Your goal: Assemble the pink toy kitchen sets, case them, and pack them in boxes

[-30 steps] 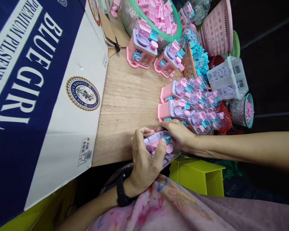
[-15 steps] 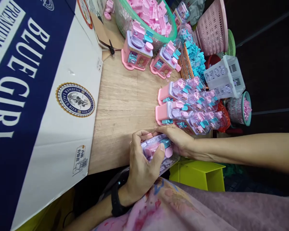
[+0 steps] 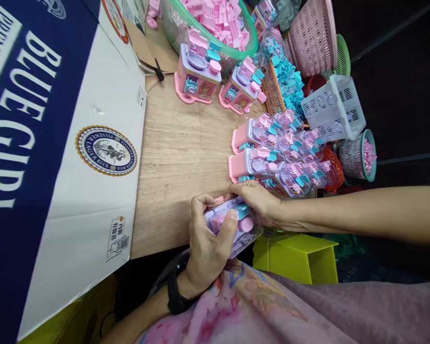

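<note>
Left hand (image 3: 206,241) and right hand (image 3: 261,203) still grip the toy case (image 3: 220,220).

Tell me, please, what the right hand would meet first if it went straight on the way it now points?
Most likely the left hand, which grips the same clear toy case just ahead of the right hand; past it lie bare table and the cardboard box, though depth is unclear.
</note>
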Tool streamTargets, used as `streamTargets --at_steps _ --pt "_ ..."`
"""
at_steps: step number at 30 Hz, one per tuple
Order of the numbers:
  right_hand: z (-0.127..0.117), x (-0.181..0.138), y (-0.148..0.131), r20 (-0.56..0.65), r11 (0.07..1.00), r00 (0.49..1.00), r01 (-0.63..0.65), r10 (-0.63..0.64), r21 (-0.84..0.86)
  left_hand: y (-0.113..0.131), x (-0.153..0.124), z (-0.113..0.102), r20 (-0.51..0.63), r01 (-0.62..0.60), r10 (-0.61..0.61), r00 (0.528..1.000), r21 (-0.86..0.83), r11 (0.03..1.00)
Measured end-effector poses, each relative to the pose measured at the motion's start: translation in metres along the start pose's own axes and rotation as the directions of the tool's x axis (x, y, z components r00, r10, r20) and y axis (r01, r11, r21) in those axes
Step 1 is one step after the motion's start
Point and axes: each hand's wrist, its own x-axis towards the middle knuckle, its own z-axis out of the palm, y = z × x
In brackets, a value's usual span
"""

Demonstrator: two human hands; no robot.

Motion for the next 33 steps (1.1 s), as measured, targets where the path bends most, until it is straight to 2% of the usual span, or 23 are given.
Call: streamTargets --at_steps 2,5,7,8,9,10,12,13,15,16,17,18,20,23,26,28,29,31,33 --pt "-0.001 0.001 -0.001 0.005 1.0 1.0 0.016 -0.016 0.013 -0.001 0.0 0.0 -0.003 -0.02 0.02 1.0 -0.005 1.0" --pt "-0.004 0.009 0.003 0.042 0.993 0.993 0.108 -0.111 0.049 -0.004 -0.001 -0.003 0.017 -0.056 0.057 0.998 -0.02 0.998" --pt "-0.01 0.013 0.01 0.078 0.967 0.965 0.247 -0.251 0.063 -0.006 -0.002 -0.006 0.027 -0.071 0.072 0.997 -0.049 0.996" --pt "-0.013 0.012 0.014 0.08 0.935 0.932 0.352 -0.354 0.047 -0.007 -0.003 -0.008 0.032 -0.073 0.075 0.997 -0.06 0.996" --pt "-0.018 0.01 0.019 0.07 0.881 0.879 0.473 -0.472 0.006 -0.009 -0.005 -0.01 0.034 -0.07 0.072 0.997 -0.064 0.995" --pt "-0.023 0.005 0.023 0.063 0.799 0.801 0.599 -0.596 -0.059 -0.011 -0.006 -0.013 0.035 -0.063 0.065 0.997 -0.062 0.996" --pt "-0.035 -0.009 0.03 0.147 0.546 0.577 0.813 -0.804 -0.204 -0.017 -0.007 -0.02 0.023 -0.054 0.054 0.998 -0.037 0.998" --pt "-0.041 -0.016 0.033 0.265 0.396 0.455 0.884 -0.85 -0.249 -0.02 -0.006 -0.024 0.003 -0.059 0.059 0.998 -0.018 0.998" --pt "-0.05 -0.028 0.034 0.55 0.111 0.248 0.956 -0.798 -0.271 -0.024 -0.001 -0.033 -0.063 -0.089 0.091 0.994 0.027 0.996" --pt "-0.053 -0.03 0.033 0.657 0.001 0.183 0.964 -0.732 -0.267 -0.024 0.003 -0.037 -0.104 -0.114 0.12 0.987 0.054 0.992" --pt "-0.054 -0.029 0.03 0.723 -0.082 0.147 0.959 -0.675 -0.271 -0.022 0.006 -0.04 -0.146 -0.147 0.158 0.977 0.083 0.986" --pt "-0.053 -0.024 0.025 0.753 -0.142 0.129 0.948 -0.645 -0.284 -0.017 0.01 -0.041 -0.181 -0.184 0.202 0.963 0.112 0.977" --pt "-0.048 -0.006 0.009 0.742 -0.226 0.097 0.919 -0.664 -0.323 0.0 0.018 -0.038 -0.229 -0.274 0.309 0.923 0.173 0.946" --pt "-0.033 0.033 -0.031 0.693 -0.294 0.085 0.863 -0.716 -0.41 0.042 0.041 -0.02 -0.223 -0.437 0.507 0.832 0.3 0.848" --pt "-0.024 0.065 -0.076 0.62 -0.3 0.129 0.787 -0.774 -0.539 0.092 0.094 0.0 -0.166 -0.568 0.685 0.709 0.441 0.695" --pt "-0.028 0.076 -0.102 0.567 -0.264 0.162 0.76 -0.808 -0.594 0.121 0.144 0.008 -0.123 -0.586 0.739 0.663 0.53 0.613" --pt "-0.035 0.078 -0.115 0.558 -0.242 0.181 0.763 -0.81 -0.599 0.133 0.172 0.009 -0.095 -0.565 0.732 0.674 0.572 0.595" --pt "-0.057 0.082 -0.138 0.569 -0.175 0.246 0.793 -0.785 -0.584 0.149 0.226 0.008 -0.038 -0.474 0.664 0.747 0.67 0.572" --pt "-0.088 0.088 -0.162 0.552 -0.025 0.361 0.821 -0.752 -0.57 0.153 0.272 0.001 0.055 -0.39 0.551 0.833 0.766 0.512"
